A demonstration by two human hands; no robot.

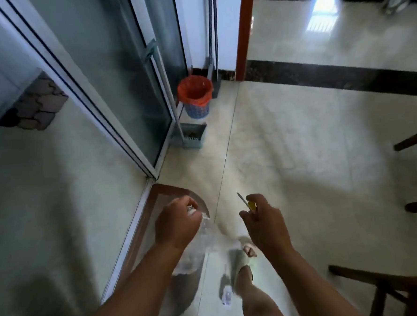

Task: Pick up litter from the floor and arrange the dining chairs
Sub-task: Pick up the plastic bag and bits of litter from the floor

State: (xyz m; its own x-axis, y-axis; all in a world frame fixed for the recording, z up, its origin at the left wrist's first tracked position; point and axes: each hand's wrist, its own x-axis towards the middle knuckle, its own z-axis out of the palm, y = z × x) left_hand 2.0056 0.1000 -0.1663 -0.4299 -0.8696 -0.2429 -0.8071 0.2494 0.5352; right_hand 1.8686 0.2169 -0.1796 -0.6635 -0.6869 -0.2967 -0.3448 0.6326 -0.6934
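My left hand (176,223) grips a clear plastic bottle (195,246) by its neck, and the bottle hangs down below the fist. My right hand (265,222) pinches a small yellow wrapper (252,206) with a thin stick poking up from it. Ahead by the glass door stands a blue waste bin (196,97) lined with an orange bag. Dark wooden dining chairs show at the right edge (414,140) and at the lower right (391,286). Another small clear bottle (227,298) lies on the floor beside my foot.
A sliding glass door (115,85) runs along the left with its frame ending near my left hand. A grey dustpan (192,136) sits in front of the bin, broom handles (213,35) lean in the corner. A brown doormat (170,196) lies underfoot. Pale tiled floor (311,139) stretches right.
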